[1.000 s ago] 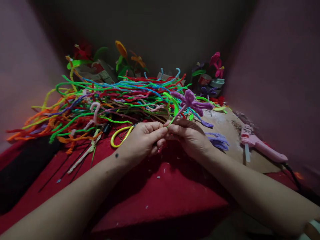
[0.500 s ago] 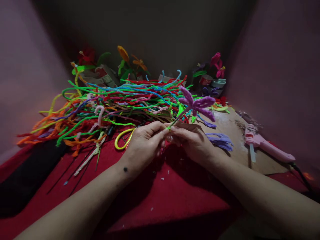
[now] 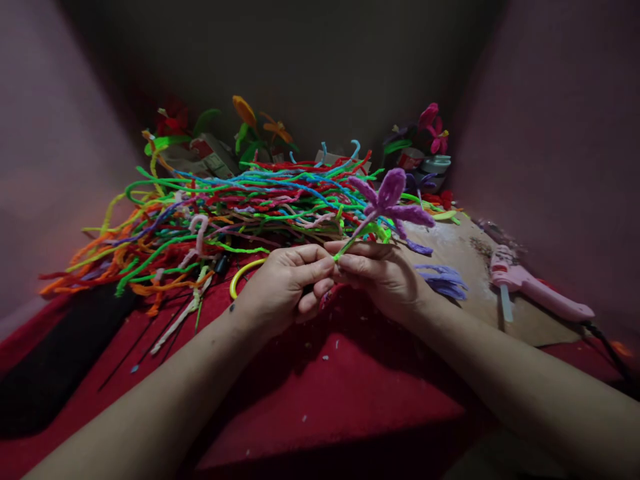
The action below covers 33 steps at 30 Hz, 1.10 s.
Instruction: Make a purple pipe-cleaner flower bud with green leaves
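Observation:
A purple pipe-cleaner flower (image 3: 390,197) leans up and to the right above my hands on a thin stem (image 3: 356,233). My right hand (image 3: 383,273) is closed on this stem, pinching it between thumb and fingers. My left hand (image 3: 287,283) is closed too, its thumb and forefinger meeting the right fingertips at a bright green pipe cleaner (image 3: 337,257) around the stem's lower part. The fingers hide most of the green piece. Just behind my left wrist, a yellow scissor handle (image 3: 241,275) shows in part.
A big tangle of coloured pipe cleaners (image 3: 260,197) lies across the back of the red cloth (image 3: 320,413). On a brown board (image 3: 465,267) at right are a pink glue gun (image 3: 543,287) and purple pipe-cleaner strips (image 3: 443,280). Finished flowers (image 3: 435,130) stand behind; a black object (image 3: 60,360) lies left.
The flower has turned on its stem, its petals now facing differently. My left hand has rolled slightly, and more of its curled fingers show. Both hands remain together at the stem.

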Each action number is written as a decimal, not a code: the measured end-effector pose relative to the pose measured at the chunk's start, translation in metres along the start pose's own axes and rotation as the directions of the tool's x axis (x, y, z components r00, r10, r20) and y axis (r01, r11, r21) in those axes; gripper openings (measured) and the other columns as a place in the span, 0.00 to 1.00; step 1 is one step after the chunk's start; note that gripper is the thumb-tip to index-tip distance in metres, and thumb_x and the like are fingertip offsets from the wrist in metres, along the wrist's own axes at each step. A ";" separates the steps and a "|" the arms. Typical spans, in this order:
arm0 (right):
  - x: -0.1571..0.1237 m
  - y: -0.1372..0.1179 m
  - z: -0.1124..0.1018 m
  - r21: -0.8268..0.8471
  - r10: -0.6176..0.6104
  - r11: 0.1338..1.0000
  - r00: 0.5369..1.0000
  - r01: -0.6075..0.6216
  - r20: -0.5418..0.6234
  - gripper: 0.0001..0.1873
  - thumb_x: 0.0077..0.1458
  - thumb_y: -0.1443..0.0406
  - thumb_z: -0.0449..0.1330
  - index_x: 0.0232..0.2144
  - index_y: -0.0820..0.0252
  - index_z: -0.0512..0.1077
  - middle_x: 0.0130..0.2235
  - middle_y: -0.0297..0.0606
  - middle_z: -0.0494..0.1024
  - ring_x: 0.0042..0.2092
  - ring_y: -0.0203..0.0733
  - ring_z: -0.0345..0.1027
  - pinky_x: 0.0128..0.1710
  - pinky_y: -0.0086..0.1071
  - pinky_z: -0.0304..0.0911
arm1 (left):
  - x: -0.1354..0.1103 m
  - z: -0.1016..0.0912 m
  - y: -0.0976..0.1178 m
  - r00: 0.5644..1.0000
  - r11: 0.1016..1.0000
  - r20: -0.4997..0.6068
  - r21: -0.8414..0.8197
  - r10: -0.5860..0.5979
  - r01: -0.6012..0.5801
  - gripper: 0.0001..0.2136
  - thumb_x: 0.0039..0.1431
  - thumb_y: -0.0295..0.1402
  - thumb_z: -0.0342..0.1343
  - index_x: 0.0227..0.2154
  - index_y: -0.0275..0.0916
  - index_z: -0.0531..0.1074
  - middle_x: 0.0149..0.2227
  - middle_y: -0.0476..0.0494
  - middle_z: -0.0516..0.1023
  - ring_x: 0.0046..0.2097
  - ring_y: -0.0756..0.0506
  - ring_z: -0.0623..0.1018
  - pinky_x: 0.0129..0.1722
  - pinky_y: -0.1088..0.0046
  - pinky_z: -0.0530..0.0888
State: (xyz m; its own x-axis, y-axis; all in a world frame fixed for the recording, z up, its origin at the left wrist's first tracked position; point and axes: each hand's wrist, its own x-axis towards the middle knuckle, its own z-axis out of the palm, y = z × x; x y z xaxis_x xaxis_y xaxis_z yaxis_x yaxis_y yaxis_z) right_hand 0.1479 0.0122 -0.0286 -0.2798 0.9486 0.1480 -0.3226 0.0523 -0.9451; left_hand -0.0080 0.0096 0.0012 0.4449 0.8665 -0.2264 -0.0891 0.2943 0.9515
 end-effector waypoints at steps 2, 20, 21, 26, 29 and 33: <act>0.000 0.000 0.000 -0.005 -0.016 1.000 1.000 0.015 -0.021 0.09 0.46 0.65 0.63 0.34 0.58 0.77 0.26 0.32 0.73 0.28 0.33 0.65 0.35 0.32 0.61 | 0.001 -0.002 -0.001 0.999 1.000 0.032 0.005 -0.012 0.012 0.08 0.54 0.32 0.54 0.23 0.36 0.65 0.14 0.57 0.63 0.11 0.60 0.55 0.10 0.86 0.52; -0.006 -0.002 0.006 -0.070 -0.062 0.996 0.996 0.057 -0.063 0.05 0.48 0.64 0.60 0.25 0.60 0.74 0.24 0.31 0.68 0.26 0.33 0.58 0.28 0.30 0.54 | -0.004 0.004 -0.021 0.729 0.248 0.087 0.907 0.679 -0.339 0.06 0.57 0.29 0.48 0.30 0.38 0.70 0.22 0.52 0.69 0.23 0.54 0.66 0.25 0.80 0.61; -0.006 -0.003 0.006 -0.090 -0.071 0.994 0.997 0.068 -0.037 0.06 0.49 0.64 0.59 0.23 0.61 0.73 0.22 0.30 0.65 0.24 0.32 0.55 0.27 0.30 0.52 | -0.004 0.003 -0.021 0.716 0.229 0.111 0.904 0.689 -0.361 0.06 0.57 0.28 0.47 0.31 0.39 0.70 0.22 0.52 0.69 0.22 0.54 0.66 0.24 0.80 0.60; -0.005 -0.006 0.007 -0.138 -0.100 0.986 0.995 0.098 -0.008 0.18 0.53 0.63 0.54 0.14 0.60 0.61 0.18 0.29 0.57 0.22 0.32 0.49 0.26 0.31 0.48 | -0.002 0.000 -0.017 0.749 0.339 0.027 0.881 0.662 -0.331 0.09 0.58 0.31 0.48 0.25 0.38 0.69 0.19 0.54 0.64 0.22 0.55 0.63 0.24 0.81 0.60; -0.004 -0.004 0.006 -0.154 -0.102 0.983 0.995 0.100 -0.003 0.18 0.54 0.63 0.53 0.14 0.60 0.62 0.17 0.30 0.60 0.23 0.33 0.52 0.28 0.31 0.50 | 0.000 -0.002 -0.015 0.781 0.436 -0.026 0.841 0.624 -0.320 0.08 0.58 0.32 0.48 0.27 0.37 0.70 0.20 0.54 0.65 0.22 0.55 0.62 0.24 0.82 0.61; -0.004 0.000 0.003 -0.214 -0.080 0.974 0.997 0.075 -0.014 0.11 0.53 0.64 0.56 0.21 0.61 0.70 0.19 0.29 0.63 0.22 0.31 0.52 0.24 0.30 0.47 | 0.001 -0.001 -0.014 0.821 0.556 -0.065 0.765 0.568 -0.324 0.09 0.57 0.33 0.49 0.25 0.37 0.70 0.20 0.54 0.65 0.23 0.55 0.62 0.23 0.82 0.61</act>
State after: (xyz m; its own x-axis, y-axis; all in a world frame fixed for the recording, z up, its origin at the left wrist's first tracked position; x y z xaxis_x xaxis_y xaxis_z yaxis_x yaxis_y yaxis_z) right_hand 0.1464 0.0077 -0.0278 -0.2400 0.9457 0.2192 -0.1422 0.1891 -0.9716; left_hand -0.0074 0.0071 -0.0125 0.2569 0.9042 0.3413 0.4883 -0.4262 0.7615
